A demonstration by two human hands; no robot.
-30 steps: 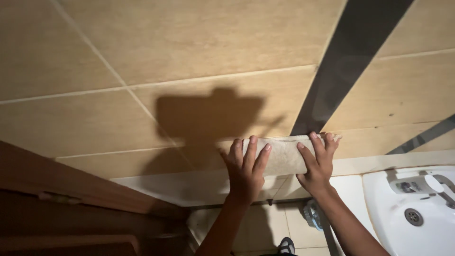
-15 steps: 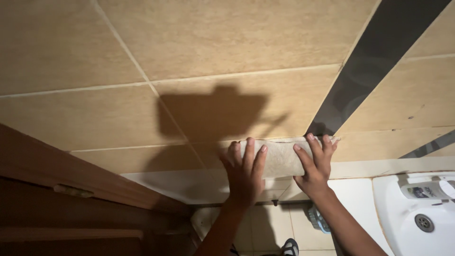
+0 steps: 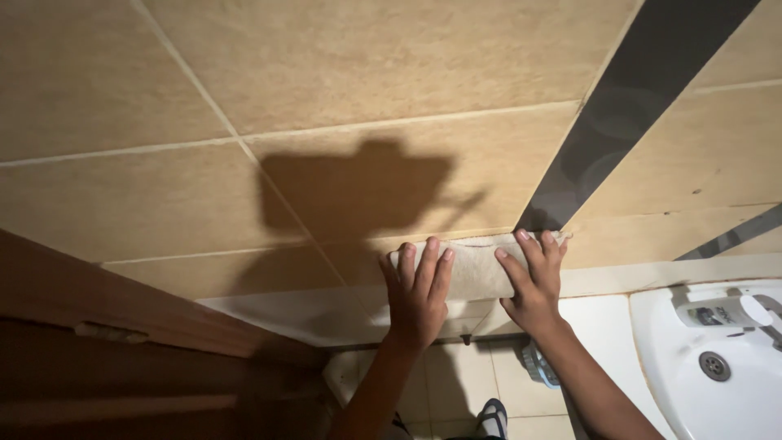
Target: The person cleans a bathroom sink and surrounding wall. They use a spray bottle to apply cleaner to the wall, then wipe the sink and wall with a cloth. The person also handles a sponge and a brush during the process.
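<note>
- Two hands are pressing one folded cloth (image 3: 476, 269) flat against the tiled wall (image 3: 366, 73), and much of that cloth is hiding under our fingers, so we cannot tell how it is folded beneath them.
- Our left hand (image 3: 417, 293) is lying spread over the cloth's left end and our right hand (image 3: 533, 281) over its right end; both are open and flat on it rather than closed around it, and they are sitting a little apart with bare cloth between them.
- We are seeing a pale, beige-grey cloth, long and narrow, with a thin darker line along its top edge; it looks like a rolled or folded rag, though the dim light is making that hard to settle.
- The cloth is sitting low on the wall, just below a grout line and beside the foot of a dark grey stripe (image 3: 627, 106) running up the tiles.
- Our shadow (image 3: 358, 187) is falling on the beige tiles above the hands.
- A white washbasin (image 3: 700, 375) with its drain and tap is showing at the lower right, cut off by the frame.
- A brown wooden door or frame (image 3: 106, 350) is filling the lower left, and pale floor tiles (image 3: 456, 383) are lying below.
</note>
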